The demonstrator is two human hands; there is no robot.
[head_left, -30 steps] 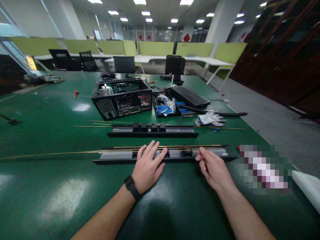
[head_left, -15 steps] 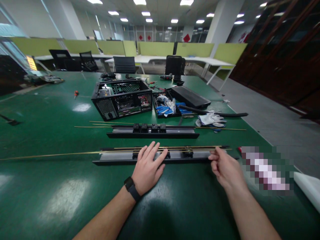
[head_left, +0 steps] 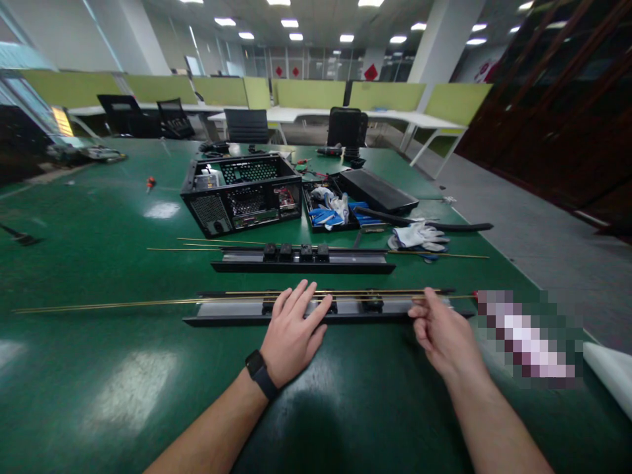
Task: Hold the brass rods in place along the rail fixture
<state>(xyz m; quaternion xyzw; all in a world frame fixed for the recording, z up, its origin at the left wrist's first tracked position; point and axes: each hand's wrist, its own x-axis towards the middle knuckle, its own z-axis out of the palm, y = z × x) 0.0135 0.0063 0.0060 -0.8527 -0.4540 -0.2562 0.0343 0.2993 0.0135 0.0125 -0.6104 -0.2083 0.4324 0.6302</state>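
Observation:
A long black rail (head_left: pixel 232 315) lies across the green table (head_left: pixel 99 368) in front of me, with thin brass rods (head_left: pixel 123 303) running along its top and sticking out far to the left. My left hand (head_left: pixel 295 332) lies flat with fingers spread on the rail's middle, over small black blocks. My right hand (head_left: pixel 441 332) is at the rail's right end, its fingers pinched on a brass rod there. A second black rail (head_left: pixel 345 263) with several black blocks (head_left: pixel 295 251) lies parallel just beyond.
An open black computer case (head_left: pixel 240 191) stands further back, beside a tray with blue and white gloves (head_left: pixel 328 207), a flat black panel (head_left: pixel 375 189) and white gloves (head_left: pixel 417 235). A blurred patch (head_left: pixel 526 336) lies right. Office chairs and desks stand behind.
My right hand slid rightward along the rail to its end, and the brass rod moved right with it, its left tip now closer in. My left hand stayed put.

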